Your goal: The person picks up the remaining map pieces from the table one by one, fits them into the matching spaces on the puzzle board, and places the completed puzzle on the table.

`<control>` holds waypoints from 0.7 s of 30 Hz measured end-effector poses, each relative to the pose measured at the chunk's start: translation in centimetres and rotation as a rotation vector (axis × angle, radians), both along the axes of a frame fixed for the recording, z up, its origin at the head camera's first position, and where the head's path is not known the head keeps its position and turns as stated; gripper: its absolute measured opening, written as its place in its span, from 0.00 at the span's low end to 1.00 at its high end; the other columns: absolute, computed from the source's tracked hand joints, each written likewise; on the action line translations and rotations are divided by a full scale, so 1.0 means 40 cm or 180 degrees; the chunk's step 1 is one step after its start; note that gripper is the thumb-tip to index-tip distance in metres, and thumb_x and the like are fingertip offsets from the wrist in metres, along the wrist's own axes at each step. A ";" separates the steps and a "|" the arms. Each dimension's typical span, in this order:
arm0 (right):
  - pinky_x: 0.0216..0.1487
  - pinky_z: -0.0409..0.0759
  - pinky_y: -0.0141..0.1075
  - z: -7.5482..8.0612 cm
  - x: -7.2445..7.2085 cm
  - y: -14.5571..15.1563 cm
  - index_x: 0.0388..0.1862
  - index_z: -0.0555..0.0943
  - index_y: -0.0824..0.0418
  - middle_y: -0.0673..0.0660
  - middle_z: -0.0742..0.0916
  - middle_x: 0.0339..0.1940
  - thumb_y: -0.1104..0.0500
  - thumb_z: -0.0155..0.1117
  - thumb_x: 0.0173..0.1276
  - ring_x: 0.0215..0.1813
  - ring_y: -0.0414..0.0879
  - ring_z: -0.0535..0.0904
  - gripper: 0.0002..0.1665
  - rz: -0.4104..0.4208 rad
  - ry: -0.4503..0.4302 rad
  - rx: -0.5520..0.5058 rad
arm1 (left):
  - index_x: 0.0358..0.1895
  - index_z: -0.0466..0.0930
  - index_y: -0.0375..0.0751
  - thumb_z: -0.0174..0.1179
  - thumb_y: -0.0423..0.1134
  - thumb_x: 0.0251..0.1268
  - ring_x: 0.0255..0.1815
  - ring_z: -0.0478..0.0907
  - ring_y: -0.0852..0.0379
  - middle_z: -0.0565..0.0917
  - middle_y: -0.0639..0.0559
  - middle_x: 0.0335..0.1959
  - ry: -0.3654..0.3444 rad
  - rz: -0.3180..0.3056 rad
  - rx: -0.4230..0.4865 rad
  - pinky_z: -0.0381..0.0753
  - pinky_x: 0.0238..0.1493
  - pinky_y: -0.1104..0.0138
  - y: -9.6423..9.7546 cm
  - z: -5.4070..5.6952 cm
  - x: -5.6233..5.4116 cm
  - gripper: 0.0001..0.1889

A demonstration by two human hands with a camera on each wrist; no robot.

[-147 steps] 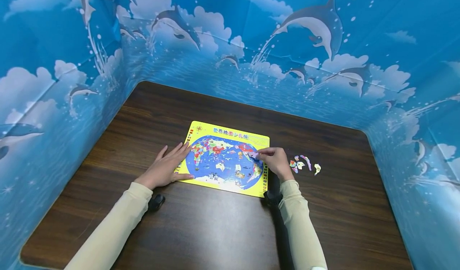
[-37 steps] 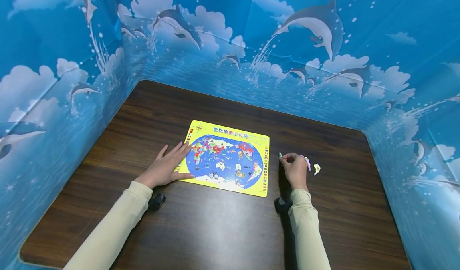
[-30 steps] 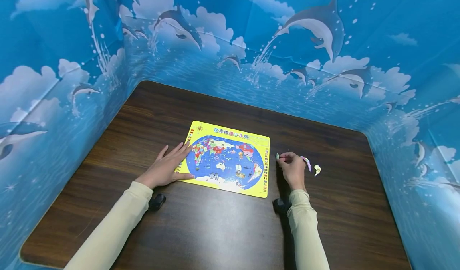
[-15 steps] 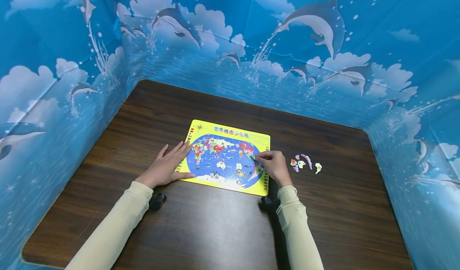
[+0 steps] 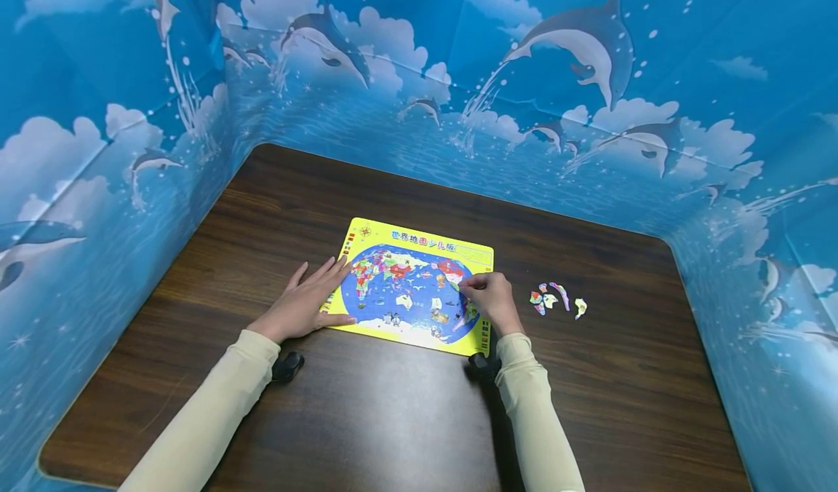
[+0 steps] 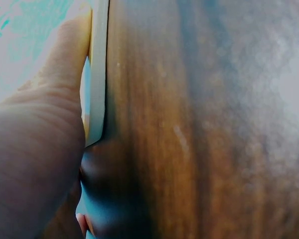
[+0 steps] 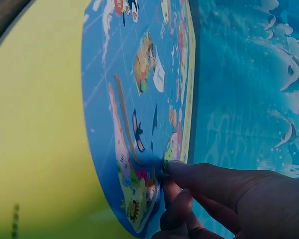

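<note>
A yellow-bordered world map puzzle board lies flat on the dark wooden table. My left hand rests on its left edge with spread, straight fingers. In the left wrist view, the left thumb lies along the board's side. My right hand is over the map's right part, thumb and forefinger together. Between these fingertips I pinch a small green puzzle piece, mostly hidden by the fingers. Just beside it in the right wrist view is the recess shaped like South America, its printed bottom showing.
Several loose puzzle pieces lie on the table to the right of the board, one pale yellow piece a little apart. Black wrist devices hang under both forearms. A blue dolphin-print curtain surrounds the table.
The purple piece my right hand held earlier now lies in the map. My right hand picked the green piece from the loose pile and moved left onto the board. The left hand stayed put.
</note>
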State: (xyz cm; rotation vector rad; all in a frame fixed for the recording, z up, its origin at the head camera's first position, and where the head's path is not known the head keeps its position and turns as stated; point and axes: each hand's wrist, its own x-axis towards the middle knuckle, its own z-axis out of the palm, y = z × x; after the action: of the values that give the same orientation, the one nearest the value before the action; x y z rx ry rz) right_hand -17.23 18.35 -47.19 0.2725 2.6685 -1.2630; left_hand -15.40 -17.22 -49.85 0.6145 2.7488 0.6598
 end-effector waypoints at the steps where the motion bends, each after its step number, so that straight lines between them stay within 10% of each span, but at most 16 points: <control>1: 0.38 0.82 0.37 0.000 0.001 -0.002 0.43 0.90 0.66 0.61 0.89 0.39 0.63 0.70 0.72 0.38 0.49 0.83 0.08 -0.0007 0.0001 0.0013 | 0.84 0.50 0.40 0.69 0.65 0.62 0.86 0.42 0.41 0.49 0.42 0.85 0.0002 -0.0002 0.0000 0.30 0.80 0.39 0.000 0.001 0.001 0.56; 21: 0.43 0.83 0.45 -0.018 0.010 -0.018 0.45 0.91 0.65 0.59 0.91 0.41 0.61 0.72 0.71 0.41 0.51 0.83 0.09 0.0292 0.0704 0.0660 | 0.84 0.50 0.39 0.69 0.64 0.62 0.86 0.42 0.41 0.49 0.42 0.85 -0.0009 -0.0012 -0.0037 0.30 0.80 0.39 0.002 0.004 0.000 0.56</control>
State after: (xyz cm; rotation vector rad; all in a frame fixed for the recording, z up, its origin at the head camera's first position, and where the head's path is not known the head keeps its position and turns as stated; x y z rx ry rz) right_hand -16.83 17.62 -47.89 0.0374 2.9656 -1.0458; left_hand -15.40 -17.15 -49.70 0.6158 2.7463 0.6428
